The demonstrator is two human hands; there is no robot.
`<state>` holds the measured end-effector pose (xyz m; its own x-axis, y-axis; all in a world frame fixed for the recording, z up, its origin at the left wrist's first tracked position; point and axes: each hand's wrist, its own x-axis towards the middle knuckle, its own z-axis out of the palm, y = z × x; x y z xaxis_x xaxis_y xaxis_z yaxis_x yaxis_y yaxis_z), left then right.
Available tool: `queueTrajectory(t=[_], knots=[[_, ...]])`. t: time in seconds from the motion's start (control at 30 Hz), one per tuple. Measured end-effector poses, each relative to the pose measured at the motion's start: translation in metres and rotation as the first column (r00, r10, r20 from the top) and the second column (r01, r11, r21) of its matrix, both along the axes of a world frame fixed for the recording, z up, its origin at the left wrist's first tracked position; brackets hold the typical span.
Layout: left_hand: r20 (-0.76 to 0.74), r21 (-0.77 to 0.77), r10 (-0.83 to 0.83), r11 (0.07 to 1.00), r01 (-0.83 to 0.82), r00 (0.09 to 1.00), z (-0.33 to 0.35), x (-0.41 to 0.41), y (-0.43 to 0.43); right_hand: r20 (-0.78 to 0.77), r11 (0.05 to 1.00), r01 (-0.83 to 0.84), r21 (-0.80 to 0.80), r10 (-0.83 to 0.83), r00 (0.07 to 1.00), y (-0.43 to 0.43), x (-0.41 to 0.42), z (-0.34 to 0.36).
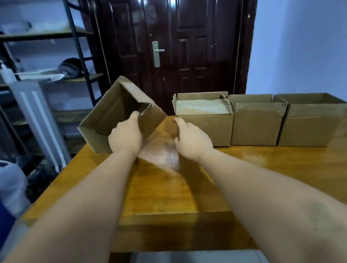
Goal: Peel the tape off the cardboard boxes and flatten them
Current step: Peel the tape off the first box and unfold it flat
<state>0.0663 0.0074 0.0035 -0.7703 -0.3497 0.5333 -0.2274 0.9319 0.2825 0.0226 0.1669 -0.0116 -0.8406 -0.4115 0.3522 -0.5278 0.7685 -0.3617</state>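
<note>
Behind the wooden desk (263, 174) stood a dark panelled door (177, 41), with metal shelves (49, 81) to the left and a white bag (5, 177) on the floor below them.

Four cardboard boxes were in view. The tilted box (103, 116) sat at the desk's far left corner, raised on its lower edge, with its open mouth turned up and toward the person. Its long side ran from near-left to far-right. Its inside looked bare. The left hand (125, 137) gripped its nearer right wall, fingers hooked over the rim and into the opening.

The right hand (191, 141) hovered just beside that box's lower right face, fingers loosely curled and holding nothing. Whether it touched the cardboard could not be told, as the spot was blurred. It lay between the tilted box and the row of three others.

That row stood along the far edge, side by side and touching. The first box (207, 126) had crumpled flaps or paper folded down inside. The second box (256, 126) had a flap pushed inward. The third box (310, 127) was open, and what it held was hidden.

No tape could be made out on any box. The left hand was plainly the one in control, so the right hand seemed free to press the tilted box's far corner and collapse it, or to search its underside for a seam.
</note>
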Motion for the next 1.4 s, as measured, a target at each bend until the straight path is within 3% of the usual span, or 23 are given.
queueTrajectory(t=[0.07, 0.13, 0.23, 0.33, 0.47, 0.6, 0.67, 0.73, 0.8, 0.97, 1.13, 1.3, 1.4], knots=[[-0.104, 0.216, 0.024, 0.976, -0.001, 0.994, 0.009, 0.007, -0.004, 0.101, 0.992, 0.037, -0.124, -0.025, 0.995, 0.003, 0.009, 0.007], [-0.231, 0.443, 0.059, 0.895, 0.051, 0.971, 0.021, 0.016, -0.004, 0.186, 0.963, 0.081, -0.257, -0.033, 0.982, 0.007, 0.016, 0.018], [-0.36, 0.692, 0.09, 0.694, 0.201, 0.929, 0.037, 0.031, 0.005, 0.289, 0.885, 0.141, -0.443, -0.008, 0.957, 0.016, 0.026, 0.036], [-0.428, 0.842, 0.131, 0.417, 0.341, 0.894, 0.043, 0.038, 0.012, 0.347, 0.772, 0.139, -0.62, 0.111, 0.931, 0.025, 0.035, 0.048], [-0.439, 0.898, 0.097, 0.027, 0.439, 0.893, 0.043, 0.05, 0.023, 0.445, 0.558, 0.257, -0.789, 0.23, 0.866, 0.04, 0.047, 0.058], [-0.524, 0.798, 0.1, -0.29, 0.528, 0.846, 0.029, 0.061, 0.047, 0.63, 0.265, 0.575, -0.774, 0.404, 0.663, 0.066, 0.056, 0.058], [-0.521, 0.747, 0.155, -0.392, 0.537, 0.839, 0.02, 0.061, 0.061, 0.672, 0.303, 0.625, -0.719, 0.53, 0.517, 0.072, 0.068, 0.055], [-0.519, 0.716, 0.175, -0.445, 0.537, 0.837, 0.012, 0.057, 0.076, 0.677, 0.392, 0.586, -0.709, 0.611, 0.411, 0.073, 0.081, 0.05], [-0.519, 0.697, 0.177, -0.478, 0.534, 0.836, 0.007, 0.055, 0.089, 0.691, 0.404, 0.603, -0.688, 0.617, 0.376, 0.07, 0.085, 0.044], [-0.482, 0.706, 0.121, -0.533, 0.466, 0.868, -0.018, 0.056, 0.104, 0.65, 0.185, 0.719, -0.67, 0.615, 0.446, 0.069, 0.079, 0.025], [-0.484, 0.693, 0.108, -0.558, 0.456, 0.869, -0.043, 0.056, 0.104, 0.658, 0.154, 0.748, -0.646, 0.608, 0.443, 0.077, 0.076, 0.019], [-0.513, 0.556, 0.232, -0.644, 0.526, 0.827, -0.05, 0.055, 0.111, 0.605, -0.033, 0.811, -0.585, 0.648, 0.463, 0.071, 0.064, 0.006], [-0.508, 0.543, 0.246, -0.652, 0.529, 0.826, -0.054, 0.052, 0.116, 0.642, -0.025, 0.833, -0.553, 0.624, 0.445, 0.069, 0.061, -0.002]])
